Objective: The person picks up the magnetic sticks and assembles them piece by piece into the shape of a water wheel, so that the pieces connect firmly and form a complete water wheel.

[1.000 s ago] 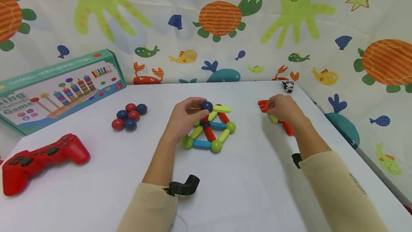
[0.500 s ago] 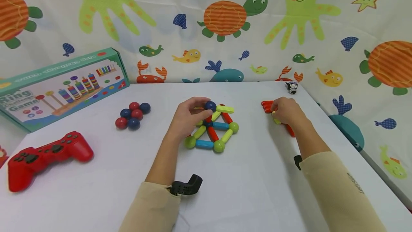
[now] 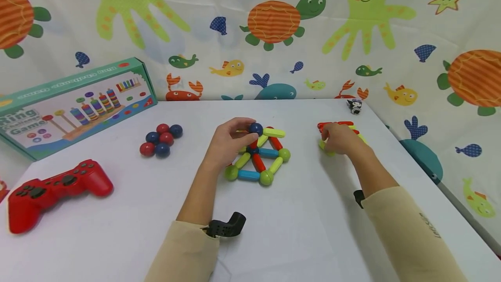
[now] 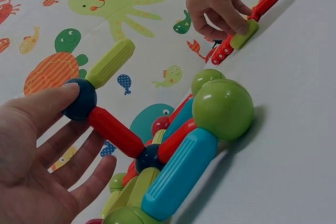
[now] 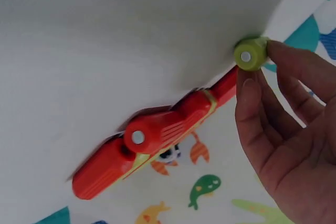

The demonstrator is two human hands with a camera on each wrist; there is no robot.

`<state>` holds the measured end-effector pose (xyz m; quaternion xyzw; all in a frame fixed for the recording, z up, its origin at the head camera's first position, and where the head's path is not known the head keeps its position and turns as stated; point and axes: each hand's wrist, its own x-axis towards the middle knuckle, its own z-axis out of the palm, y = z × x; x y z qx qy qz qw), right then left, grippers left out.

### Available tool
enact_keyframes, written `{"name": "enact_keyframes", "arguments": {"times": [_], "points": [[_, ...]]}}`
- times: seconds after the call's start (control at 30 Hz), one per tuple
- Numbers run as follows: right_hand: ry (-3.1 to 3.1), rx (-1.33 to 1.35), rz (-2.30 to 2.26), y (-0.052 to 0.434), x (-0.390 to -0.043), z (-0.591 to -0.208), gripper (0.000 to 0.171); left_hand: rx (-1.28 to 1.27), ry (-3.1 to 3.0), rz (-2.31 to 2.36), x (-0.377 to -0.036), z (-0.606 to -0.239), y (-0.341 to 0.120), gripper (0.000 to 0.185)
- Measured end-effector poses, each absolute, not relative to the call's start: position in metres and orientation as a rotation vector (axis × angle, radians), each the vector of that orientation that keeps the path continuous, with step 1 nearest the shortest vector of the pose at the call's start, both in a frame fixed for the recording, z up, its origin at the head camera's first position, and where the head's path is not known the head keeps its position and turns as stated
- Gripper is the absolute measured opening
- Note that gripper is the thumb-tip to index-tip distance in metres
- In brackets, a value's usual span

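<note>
A dark blue ball [image 3: 256,129] sits on top of a magnetic stick-and-ball frame, pinched by my left hand [image 3: 230,142]. From that ball a yellow-green stick [image 4: 111,62] sticks out sideways, and a red stick [image 4: 116,132] runs down to another blue ball [image 4: 149,159]. The frame's base has green balls [image 3: 267,177], blue sticks [image 3: 248,175], and more yellow-green and red sticks. At the right, my right hand [image 3: 341,138] pinches a yellow-green stick [image 5: 252,54] by its side, close to the tabletop. Beside it lie loose red sticks [image 5: 160,129], partly hidden by the hand in the head view.
Several red and blue balls [image 3: 162,149] are grouped to the left. Farther left lie a red game controller [image 3: 60,190] and a green game box [image 3: 78,103]. A small black-and-white figure [image 3: 354,106] stands at the back right, before a patterned cloth [image 3: 250,68].
My right hand has shifted slightly left and toward me with the yellow-green stick, uncovering more of the loose sticks behind it. The left hand keeps its grip on the blue ball.
</note>
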<state>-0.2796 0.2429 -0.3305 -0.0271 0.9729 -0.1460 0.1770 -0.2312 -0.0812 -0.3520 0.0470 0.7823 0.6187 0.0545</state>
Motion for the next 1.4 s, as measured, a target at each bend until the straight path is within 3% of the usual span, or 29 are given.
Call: {"name": "enact_keyframes", "arguments": {"times": [0.17, 0.37, 0.77, 1.4], "points": [[2.673, -0.175, -0.427, 0.234, -0.276, -0.328, 0.039, 0.136, 2.376, 1.876, -0.231, -0.352, -0.082, 0.038], [2.611, -0.258, -0.521, 0.234, -0.274, -0.327, 0.035, 0.14, 2.377, 1.879, -0.231, -0.351, -0.081, 0.038], [2.493, -0.477, -1.242, 0.2, -0.261, -0.322, 0.027, 0.156, 2.379, 1.9, -0.232, -0.354, -0.082, 0.037], [2.401, -0.328, -1.35, 0.186, -0.262, -0.341, 0.032, 0.151, 2.392, 1.884, -0.232, -0.353, -0.082, 0.039]]}}
